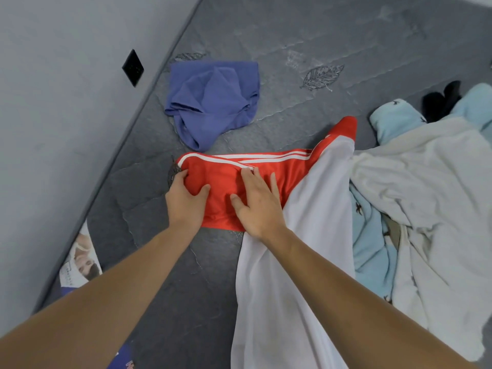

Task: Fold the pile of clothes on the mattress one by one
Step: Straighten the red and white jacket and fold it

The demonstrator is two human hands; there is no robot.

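My red top (218, 182) with white stripes lies on the gray mattress (292, 35), right in front of me. Part of it is white (306, 235) and runs down toward me, under my right arm. My left hand (185, 198) holds the left edge of the red part, fingers curled over the side and thumb on top. My right hand (255, 201) lies flat on the red cloth with fingers spread, pressing it down and holding nothing. The cloth looks thin, shiny and soft, so I think it is light and a bit slippery and may slide when I fold it. I think it is best to pinch it at the edges and corners and keep one flat hand on it. A blue shirt (213, 102) sits farther away near the wall (53, 75). The pile of clothes (426, 195), white and light blue, waits on my right.
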